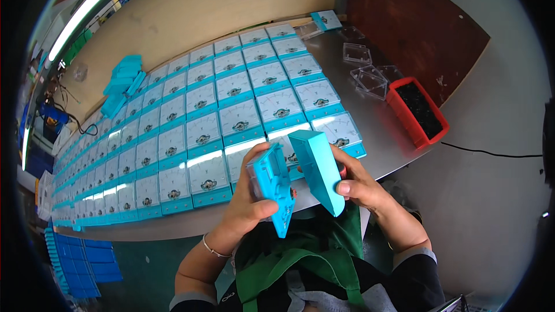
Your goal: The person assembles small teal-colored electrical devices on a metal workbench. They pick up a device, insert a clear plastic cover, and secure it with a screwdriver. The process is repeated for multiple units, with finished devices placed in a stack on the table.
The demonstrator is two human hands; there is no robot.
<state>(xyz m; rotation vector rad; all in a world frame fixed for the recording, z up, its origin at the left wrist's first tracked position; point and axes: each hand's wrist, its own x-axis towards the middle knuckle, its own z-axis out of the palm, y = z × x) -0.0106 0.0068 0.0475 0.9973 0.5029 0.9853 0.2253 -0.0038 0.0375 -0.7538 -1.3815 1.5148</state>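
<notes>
Just past the table's front edge, my left hand (250, 207) is closed around a turquoise panel meter (277, 188) standing on edge. Its clear front faces left, and its open turquoise back, with small reddish parts, faces right. Close beside it, apart by a narrow gap, a hollow turquoise plastic cover (325, 167) is gripped by my right hand (363, 186), thumb on its outer wall. Something dark red shows by the right fingers, too hidden to name. Beyond both hands, several rows of similar meters (238, 117) with white dials lie face up, side by side.
A red bin (442, 130) of small black parts stands at the table's right edge, near clear plastic covers (356, 54). Turquoise plastic parts (122, 78) are piled at the far left. A wooden board (231, 0) borders the back. Blue trays (87, 260) sit below at left.
</notes>
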